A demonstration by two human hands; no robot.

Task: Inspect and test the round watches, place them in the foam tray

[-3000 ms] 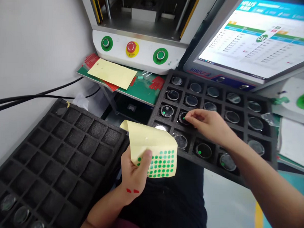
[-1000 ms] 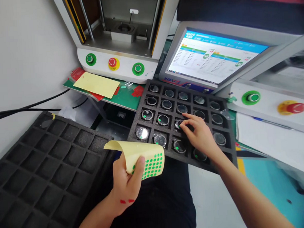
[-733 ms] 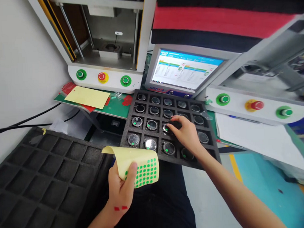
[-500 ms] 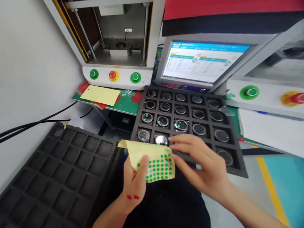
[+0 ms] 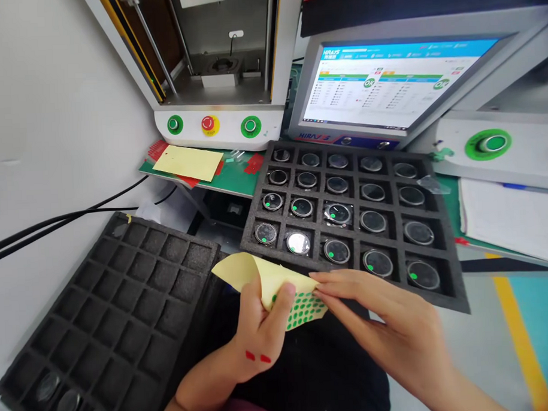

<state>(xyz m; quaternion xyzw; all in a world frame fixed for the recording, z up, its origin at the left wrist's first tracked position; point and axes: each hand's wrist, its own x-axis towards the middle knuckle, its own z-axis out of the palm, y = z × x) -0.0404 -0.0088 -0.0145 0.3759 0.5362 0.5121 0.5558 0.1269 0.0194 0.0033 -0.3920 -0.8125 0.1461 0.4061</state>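
A pale yellow sheet of green dot stickers is gripped between the thumb and fingers of my left hand, its upper left side curling over. At the sheet's right edge, the thumb and fingertips of my right hand are pinched together on it. Whether a loosened sticker is between them cannot be made out. Just beyond both hands lies a dark foam tray whose compartments hold round glass-faced discs, like watch faces. The front row and part of the row behind carry small green dots.
Another dark foam tray, with a few round discs at its near end, is on my left. Behind are a press machine with buttons and a lit monitor. A yellow sheet and red scraps lie on the green bench.
My right fingers have closed from a spread pose onto the sheet's right edge. The sheet has tilted and curled more. The camera view has shifted, showing more of the front row.
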